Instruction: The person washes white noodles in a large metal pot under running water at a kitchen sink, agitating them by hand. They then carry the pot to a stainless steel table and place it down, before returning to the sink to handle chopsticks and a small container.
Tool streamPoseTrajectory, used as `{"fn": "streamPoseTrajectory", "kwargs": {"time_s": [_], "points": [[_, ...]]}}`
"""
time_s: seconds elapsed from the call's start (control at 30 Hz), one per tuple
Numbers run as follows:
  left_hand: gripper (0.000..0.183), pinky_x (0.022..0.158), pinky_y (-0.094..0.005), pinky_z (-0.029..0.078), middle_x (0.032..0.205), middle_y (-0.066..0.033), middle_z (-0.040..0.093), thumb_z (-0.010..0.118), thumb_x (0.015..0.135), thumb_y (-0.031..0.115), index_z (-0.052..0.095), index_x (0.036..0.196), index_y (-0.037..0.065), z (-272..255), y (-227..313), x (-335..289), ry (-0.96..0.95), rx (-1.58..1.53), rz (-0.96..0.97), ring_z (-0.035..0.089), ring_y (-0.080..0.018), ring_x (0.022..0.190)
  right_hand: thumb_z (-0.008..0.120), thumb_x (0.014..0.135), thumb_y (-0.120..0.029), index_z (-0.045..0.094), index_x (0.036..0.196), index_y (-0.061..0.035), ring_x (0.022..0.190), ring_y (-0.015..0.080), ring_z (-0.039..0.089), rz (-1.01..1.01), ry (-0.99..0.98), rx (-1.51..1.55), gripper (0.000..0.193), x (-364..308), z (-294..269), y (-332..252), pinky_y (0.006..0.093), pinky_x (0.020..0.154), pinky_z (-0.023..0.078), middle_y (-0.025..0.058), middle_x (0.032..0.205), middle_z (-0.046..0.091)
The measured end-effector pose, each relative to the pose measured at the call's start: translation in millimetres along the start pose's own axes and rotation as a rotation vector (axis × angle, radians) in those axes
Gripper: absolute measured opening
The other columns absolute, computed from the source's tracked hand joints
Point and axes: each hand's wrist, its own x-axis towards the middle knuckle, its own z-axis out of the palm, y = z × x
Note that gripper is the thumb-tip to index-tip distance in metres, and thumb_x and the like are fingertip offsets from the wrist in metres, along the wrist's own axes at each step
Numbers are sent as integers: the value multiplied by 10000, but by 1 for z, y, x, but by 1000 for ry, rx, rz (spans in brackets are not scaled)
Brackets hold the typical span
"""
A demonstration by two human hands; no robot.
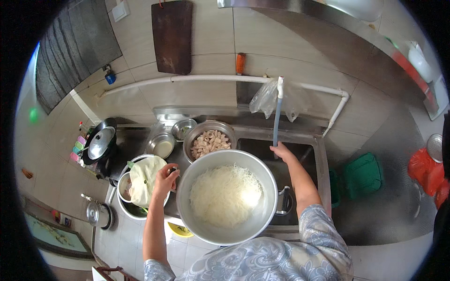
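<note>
R hand [280, 151] clamped on grey hose [277, 122] nr lower end, appar. for aim over sink [321, 168] | L hand [167, 178] nr L rim of pot [226, 158], can't tell if gripping | pot, w/ white strands [224, 194], betw. hands

No readable text, labels, brands, numbers or signs anywhere. Possible print, all illegible: small jar [61, 218], red-and-white wrap, by the upper edge of the pale green panel [56, 238], too small and bent to make out. Coloured containers [77, 149], pink and green, beyond the left end of the steel counter [171, 207], too tiny to read. Red plastic bags [423, 169], far right: creased, can't tell if printed.
</note>
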Motion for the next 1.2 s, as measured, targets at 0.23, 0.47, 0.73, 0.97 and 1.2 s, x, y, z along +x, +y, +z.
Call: {"fn": "streamPoseTrajectory", "kwargs": {"time_s": [0.23,0.47,0.73,0.97,1.2], "points": [[417,778,-427,491,1066,-135,534,552,812,81,578,1227,118,23,12,-16,109,1307,528,561,-318,971,553,945,-341,573,1056,7,586,209,579,-71,-209,31,366,-39,10,-22,375,522,475,92,754,649],[273,711,-428,529,1042,-118,533,586,822,105,623,1092,97,24,8,0,72,1207,484,609,-311,923,545,962,-305,585,995,-51,493,151,498,-85,-235,578,259,-121,-8,-49,299,461,421,56,676,587],[203,684,-434,529,1043,-104,527,594,832,135,626,1032,119,27,3,5,102,1150,492,614,-299,930,555,919,-78,544,1110,-24,921,219,663,-207,-311,519,199,-144,21,-69,304,748,539,115,1080,652],[327,986,-500,357,1340,-146,465,569,821,183,628,1128,85,54,26,9,224,1441,568,408,-332,1245,766,756,-54,521,1033,27,827,201,653,-442,54,367,379,-115,55,-50,355,720,522,129,928,668],[375,908,-466,445,1137,-212,611,586,893,212,561,1235,61,151,41,21,-279,648,685,567,-374,1087,751,778,-37,518,1075,17,853,171,616,-341,53,408,382,-117,57,-50,326,755,526,111,959,636]]}}
